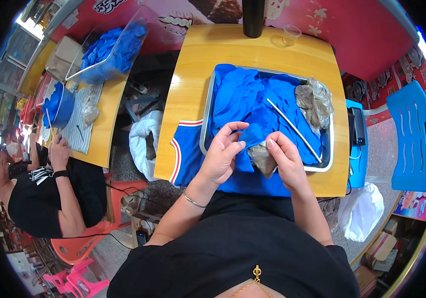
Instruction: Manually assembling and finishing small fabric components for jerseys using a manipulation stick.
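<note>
In front of my chest, my left hand (221, 155) pinches a soft blue cloth-like piece (253, 134) between thumb and fingers. My right hand (289, 163) closes on a thin, crumpled grey-brown piece (262, 159) that hangs just below the blue one; whether the two are joined I cannot tell. Both hands are over the near edge of a metal tray (204, 121). Heaped inside it are many similar blue pieces (235, 97). A pale stick (293, 129) lies slantwise across the heap, and a grey-brown crumpled bundle (314, 105) rests at the tray's right side.
Blue fabric with red-and-white trim (187, 151) drapes over the yellow table (188, 59). A clear cup (291, 36) stands at the back. On the left, a co-worker (49, 198) sits by a second table with a blue bowl (62, 111) and a clear bin (108, 54). A blue chair (411, 136) is at right.
</note>
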`<state>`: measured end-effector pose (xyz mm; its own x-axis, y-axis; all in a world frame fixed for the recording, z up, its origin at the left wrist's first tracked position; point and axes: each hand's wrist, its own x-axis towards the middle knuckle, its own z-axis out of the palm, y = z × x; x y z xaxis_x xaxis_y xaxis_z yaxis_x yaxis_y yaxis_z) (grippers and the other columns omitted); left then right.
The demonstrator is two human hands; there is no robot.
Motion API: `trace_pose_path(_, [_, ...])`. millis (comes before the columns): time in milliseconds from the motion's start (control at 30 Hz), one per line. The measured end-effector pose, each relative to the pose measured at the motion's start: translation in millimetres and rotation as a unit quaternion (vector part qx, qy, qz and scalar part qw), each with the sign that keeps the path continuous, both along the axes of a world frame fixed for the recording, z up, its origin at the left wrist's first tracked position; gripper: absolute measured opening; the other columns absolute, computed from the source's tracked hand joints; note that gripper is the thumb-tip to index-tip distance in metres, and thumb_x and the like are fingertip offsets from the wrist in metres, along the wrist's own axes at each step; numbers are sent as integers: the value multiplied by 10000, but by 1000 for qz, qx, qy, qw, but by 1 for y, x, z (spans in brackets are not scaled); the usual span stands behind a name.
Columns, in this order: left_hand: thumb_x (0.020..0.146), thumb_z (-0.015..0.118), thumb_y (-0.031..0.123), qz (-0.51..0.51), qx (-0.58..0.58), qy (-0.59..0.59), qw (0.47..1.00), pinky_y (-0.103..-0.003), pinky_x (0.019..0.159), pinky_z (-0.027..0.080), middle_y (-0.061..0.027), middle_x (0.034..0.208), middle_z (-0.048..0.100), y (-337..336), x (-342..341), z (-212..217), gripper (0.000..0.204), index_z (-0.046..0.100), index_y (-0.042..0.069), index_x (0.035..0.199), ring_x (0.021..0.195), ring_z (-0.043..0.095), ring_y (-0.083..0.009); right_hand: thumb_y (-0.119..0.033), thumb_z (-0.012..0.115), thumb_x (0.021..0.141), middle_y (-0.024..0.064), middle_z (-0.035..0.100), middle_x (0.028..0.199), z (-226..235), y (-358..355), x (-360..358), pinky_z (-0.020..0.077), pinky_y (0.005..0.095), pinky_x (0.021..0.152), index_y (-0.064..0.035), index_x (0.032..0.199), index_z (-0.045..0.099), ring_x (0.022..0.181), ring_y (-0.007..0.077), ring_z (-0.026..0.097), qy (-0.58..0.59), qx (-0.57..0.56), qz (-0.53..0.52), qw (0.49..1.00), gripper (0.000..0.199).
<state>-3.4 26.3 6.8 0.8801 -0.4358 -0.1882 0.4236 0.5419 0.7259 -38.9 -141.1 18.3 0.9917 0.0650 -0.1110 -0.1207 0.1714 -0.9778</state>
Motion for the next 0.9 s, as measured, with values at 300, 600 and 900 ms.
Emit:
trace_pose_path(300, [832,625,34,33,112,-84,990,-205,744,464,-58,957,604,-10,-3,1,319,495,15,1122,860,577,-95,-67,573,836,-6,510,733,-13,3,2,395,212,557,-44,1069,442,651,54,484,-9,-1,-61,998,268])
trace_pose_path(600, [836,622,20,32,113,-156,981,-184,723,445,-40,919,578,-19,-5,3,272,503,7,1080,819,549,-75,-85,557,786,107,598,789,-17,3,4,448,307,579,-32,1042,534,671,171,593,-101,-136,-57,984,262])
trace_pose_path(900, [834,626,20,27,154,-121,980,-170,679,437,-27,863,571,-20,-6,-3,232,497,13,1026,769,535,-57,-73,495,812,122,573,658,-23,6,1,431,318,533,-11,1019,491,587,226,593,-80,-130,-73,986,216])
